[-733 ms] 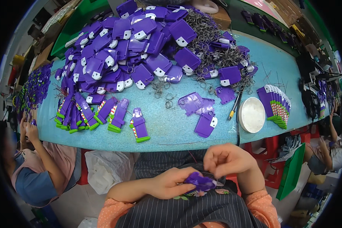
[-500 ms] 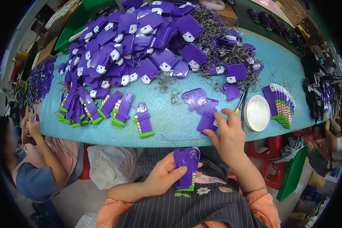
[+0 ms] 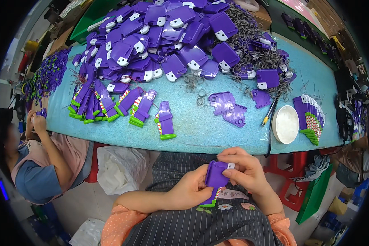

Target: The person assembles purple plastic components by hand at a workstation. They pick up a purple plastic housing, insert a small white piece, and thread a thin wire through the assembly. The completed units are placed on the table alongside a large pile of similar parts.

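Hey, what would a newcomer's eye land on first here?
Probably the big heap of purple and white pieces across the far side of the blue table, with a tangle of grey wire rings along its right. Next, below the table's near edge, the left hand and right hand hold purple parts.

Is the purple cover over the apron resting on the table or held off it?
Held off the blue table: the right hand grips the purple cover near its white corner, over the striped apron.
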`<action>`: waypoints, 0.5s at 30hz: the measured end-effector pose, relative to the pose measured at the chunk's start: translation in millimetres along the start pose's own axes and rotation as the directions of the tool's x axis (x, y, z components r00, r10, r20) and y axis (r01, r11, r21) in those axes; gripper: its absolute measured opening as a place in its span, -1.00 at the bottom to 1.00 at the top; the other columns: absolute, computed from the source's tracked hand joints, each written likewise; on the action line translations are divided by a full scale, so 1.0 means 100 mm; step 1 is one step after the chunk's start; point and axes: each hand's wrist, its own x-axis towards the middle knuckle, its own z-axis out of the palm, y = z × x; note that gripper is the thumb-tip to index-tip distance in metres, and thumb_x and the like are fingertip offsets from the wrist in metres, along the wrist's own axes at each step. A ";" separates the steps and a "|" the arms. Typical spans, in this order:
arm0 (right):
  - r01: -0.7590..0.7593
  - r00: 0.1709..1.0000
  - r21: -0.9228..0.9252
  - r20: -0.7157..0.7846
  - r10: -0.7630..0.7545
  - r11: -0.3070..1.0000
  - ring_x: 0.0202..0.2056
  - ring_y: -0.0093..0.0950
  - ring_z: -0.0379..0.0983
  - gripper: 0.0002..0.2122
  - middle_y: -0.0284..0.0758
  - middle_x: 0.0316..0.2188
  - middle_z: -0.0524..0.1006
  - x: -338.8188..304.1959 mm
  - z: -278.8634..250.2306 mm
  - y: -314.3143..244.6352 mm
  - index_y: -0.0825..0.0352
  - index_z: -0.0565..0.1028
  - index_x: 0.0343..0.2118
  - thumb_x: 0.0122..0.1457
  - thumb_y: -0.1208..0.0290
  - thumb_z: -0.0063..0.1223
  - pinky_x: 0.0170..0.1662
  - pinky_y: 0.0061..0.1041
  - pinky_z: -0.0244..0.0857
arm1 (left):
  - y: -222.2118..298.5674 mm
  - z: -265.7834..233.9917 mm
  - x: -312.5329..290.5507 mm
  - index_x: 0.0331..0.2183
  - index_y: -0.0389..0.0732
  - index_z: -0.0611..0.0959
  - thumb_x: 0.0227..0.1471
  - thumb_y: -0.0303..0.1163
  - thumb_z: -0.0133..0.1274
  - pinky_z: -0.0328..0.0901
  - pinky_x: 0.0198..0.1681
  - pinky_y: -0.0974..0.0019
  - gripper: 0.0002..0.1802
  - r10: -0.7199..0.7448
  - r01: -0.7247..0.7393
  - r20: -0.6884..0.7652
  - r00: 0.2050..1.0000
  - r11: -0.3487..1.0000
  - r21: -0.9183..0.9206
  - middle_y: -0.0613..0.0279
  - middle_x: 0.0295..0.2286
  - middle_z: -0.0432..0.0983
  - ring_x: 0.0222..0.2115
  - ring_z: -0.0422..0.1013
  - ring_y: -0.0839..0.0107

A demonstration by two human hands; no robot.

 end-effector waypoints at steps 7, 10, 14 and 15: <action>-0.011 0.999 -0.106 -0.044 0.006 0.994 -0.56 -0.78 0.32 -0.71 -0.27 -0.19 0.40 0.02 0.06 0.02 0.39 0.48 -0.15 0.01 0.59 0.14 -0.56 -0.81 0.16 | -0.04 -0.01 0.02 -0.07 -0.34 0.29 0.06 -0.59 -0.10 0.39 -0.30 0.34 -0.65 0.141 -0.138 0.000 0.990 0.967 0.213 0.13 -0.31 0.47 -0.32 0.47 0.44; 0.056 0.984 -0.097 -0.162 -0.072 0.994 -0.51 -0.76 0.33 -0.68 -0.29 -0.21 0.40 0.01 0.10 0.02 0.41 0.43 -0.13 0.00 0.58 0.16 -0.52 -0.81 0.18 | 0.05 -0.06 0.05 -0.13 -0.37 0.32 0.13 -0.44 -0.12 0.36 -0.40 0.34 -0.72 0.122 -0.112 -0.001 0.993 0.915 0.387 0.09 -0.42 0.50 -0.41 0.50 0.37; 0.018 0.965 0.339 -0.253 0.073 0.940 -0.40 -0.68 0.36 -0.69 -0.33 -0.26 0.39 -0.04 0.19 0.03 0.39 0.36 -0.16 0.02 0.57 0.15 -0.40 -0.72 0.25 | 0.12 0.01 0.03 -0.17 -0.37 0.34 0.17 -0.36 -0.17 0.32 -0.49 0.30 -0.73 0.259 -0.213 -0.009 0.966 0.814 0.541 0.04 -0.51 0.48 -0.52 0.49 0.26; 0.001 0.975 0.441 -0.198 0.096 0.897 -0.37 -0.66 0.36 -0.70 -0.34 -0.28 0.39 -0.05 0.16 0.07 0.38 0.35 -0.17 0.02 0.57 0.15 -0.37 -0.70 0.27 | 0.13 0.02 0.02 -0.17 -0.37 0.34 0.17 -0.37 -0.17 0.32 -0.49 0.29 -0.73 0.283 -0.241 0.012 0.959 0.794 0.558 0.04 -0.51 0.47 -0.52 0.49 0.23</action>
